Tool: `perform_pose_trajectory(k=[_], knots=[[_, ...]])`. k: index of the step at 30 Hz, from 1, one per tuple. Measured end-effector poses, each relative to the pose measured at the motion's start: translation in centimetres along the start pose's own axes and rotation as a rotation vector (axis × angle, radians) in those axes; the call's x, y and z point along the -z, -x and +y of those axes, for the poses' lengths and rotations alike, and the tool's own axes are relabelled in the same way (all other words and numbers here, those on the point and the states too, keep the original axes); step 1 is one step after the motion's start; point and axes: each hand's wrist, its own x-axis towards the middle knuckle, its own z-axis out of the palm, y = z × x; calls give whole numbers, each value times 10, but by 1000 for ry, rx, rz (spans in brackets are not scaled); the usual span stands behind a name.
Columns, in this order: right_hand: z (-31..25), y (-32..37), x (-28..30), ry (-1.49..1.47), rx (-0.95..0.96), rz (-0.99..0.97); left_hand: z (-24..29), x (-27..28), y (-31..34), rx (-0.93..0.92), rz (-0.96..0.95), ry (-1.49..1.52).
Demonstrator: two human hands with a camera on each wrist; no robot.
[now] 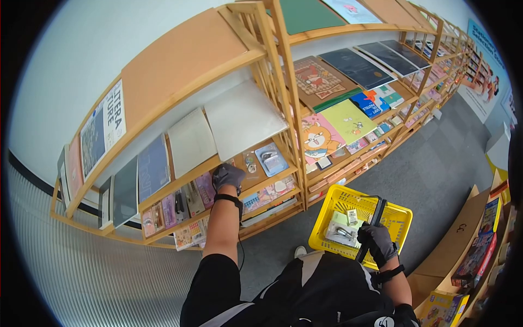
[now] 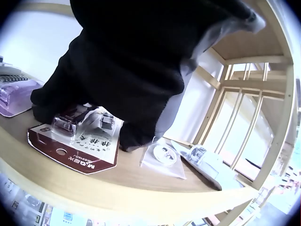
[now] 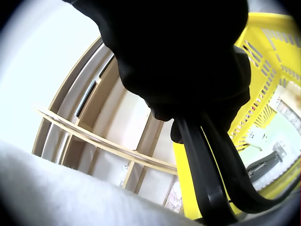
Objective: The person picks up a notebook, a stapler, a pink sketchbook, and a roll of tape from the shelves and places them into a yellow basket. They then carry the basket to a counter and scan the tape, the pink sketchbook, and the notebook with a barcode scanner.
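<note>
In the head view my gloved left hand reaches onto the middle shelf. The left wrist view shows its fingers curled round both sides of a dark red and white blister pack, which is low against the wooden shelf; its top is hidden under the glove. Just right of that hand lies a small clear packet with a round item. My right hand grips the black handles of a yellow basket. Inside are a pale green item, a small white box and a clear pack.
A blue pack lies farther right on the shelf, and a purple pack sits left of the hand. Large pale sheets stand behind. Wooden uprights divide the shelving. Boxed goods line the right side.
</note>
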Motion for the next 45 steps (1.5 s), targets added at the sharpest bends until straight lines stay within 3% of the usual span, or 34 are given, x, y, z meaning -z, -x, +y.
perform_pose_trajectory(k=[5,8,9,12,16,20,24,25,27,28,30,35,38,41,42,45], knots=[[-1,7,2,-20,59,-24,-16,1,-16,-140,132,-305],[-3,10,0,9,48,-18,-29,18,-24,-71,-210,-138],[-2,9,2,70,51,-14,-41,14,-34,-67,-212,-138],[-3,9,1,202,52,-13,-82,-12,-66,-289,-25,-161],[-9,14,-13,77,-9,62,-79,4,-35,-170,93,28],[-7,12,-10,60,-19,36,-67,16,-2,-76,84,170],[-5,11,-9,51,-11,14,-119,-33,-54,-206,273,67],[-5,8,-9,172,31,-17,-122,-27,-51,-211,269,66],[-6,11,-3,412,107,-47,-112,-9,-25,-242,176,19],[-13,21,-10,338,64,-20,-104,-3,-2,-273,137,21],[-23,26,-23,236,-2,52,-78,10,49,-392,-123,378],[-19,25,-13,216,-48,25,10,-2,182,-734,-496,217],[-23,32,-15,226,-52,46,54,-70,213,-1077,-658,-198],[-7,26,3,481,267,-136,82,-145,248,-1308,-736,-400],[-7,32,6,478,265,-128,79,-176,252,-1315,-742,-402],[-40,63,-16,311,-31,8,72,-254,265,-1312,-803,-142]])
